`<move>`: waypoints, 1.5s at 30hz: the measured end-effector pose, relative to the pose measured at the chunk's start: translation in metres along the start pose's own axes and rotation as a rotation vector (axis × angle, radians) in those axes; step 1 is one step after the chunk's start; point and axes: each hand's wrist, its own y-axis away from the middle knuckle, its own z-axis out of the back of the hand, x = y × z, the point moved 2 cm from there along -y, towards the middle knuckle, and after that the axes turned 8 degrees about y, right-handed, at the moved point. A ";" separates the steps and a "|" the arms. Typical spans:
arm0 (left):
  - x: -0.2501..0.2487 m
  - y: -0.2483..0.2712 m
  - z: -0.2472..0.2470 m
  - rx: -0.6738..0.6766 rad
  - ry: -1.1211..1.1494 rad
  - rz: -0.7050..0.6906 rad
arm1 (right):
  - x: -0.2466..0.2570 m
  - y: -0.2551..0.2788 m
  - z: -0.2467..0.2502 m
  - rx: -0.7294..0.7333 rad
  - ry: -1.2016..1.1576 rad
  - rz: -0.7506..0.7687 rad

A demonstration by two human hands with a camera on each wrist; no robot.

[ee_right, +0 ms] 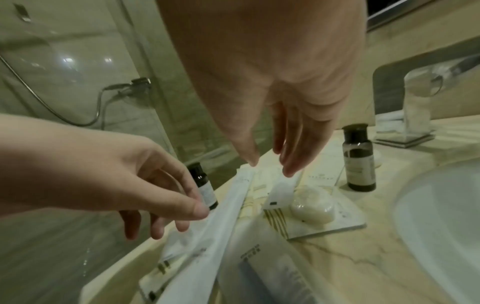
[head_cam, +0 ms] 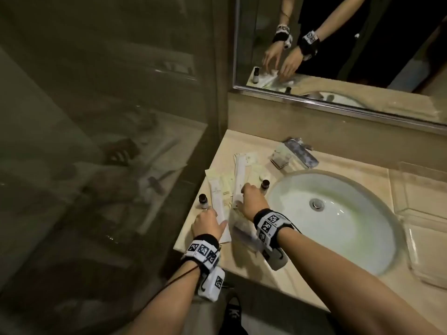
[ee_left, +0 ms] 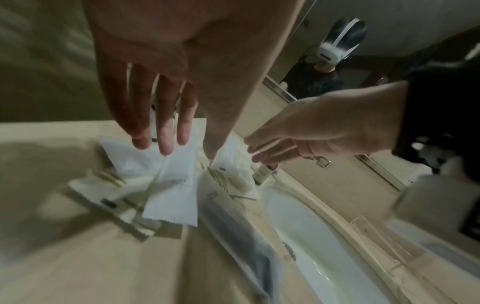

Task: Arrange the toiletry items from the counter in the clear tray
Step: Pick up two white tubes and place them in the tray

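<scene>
Several white and cream toiletry packets (head_cam: 238, 180) lie fanned on the counter left of the sink (head_cam: 338, 213). One small dark bottle (head_cam: 203, 201) stands at their left, another dark bottle (head_cam: 265, 186) by the basin rim. A round wrapped soap (ee_right: 311, 207) rests on a flat packet. My left hand (head_cam: 209, 220) hovers with loose, spread fingers (ee_left: 166, 142) over a long white packet (ee_left: 176, 191), holding nothing. My right hand (head_cam: 250, 198) reaches over the middle packets with straight fingers (ee_right: 291, 164), also holding nothing. The clear tray (head_cam: 408, 240) stands right of the sink.
A frosted bag with a grey item (head_cam: 244, 234) lies near the counter's front edge. The chrome faucet (head_cam: 300, 153) and a small glass holder sit behind the basin. A glass shower wall (head_cam: 121, 117) borders the counter's left; a mirror (head_cam: 338, 44) runs along the back.
</scene>
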 end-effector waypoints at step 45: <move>-0.198 0.050 0.003 0.090 0.687 -0.332 | -0.160 0.092 0.157 -0.448 -0.742 -0.172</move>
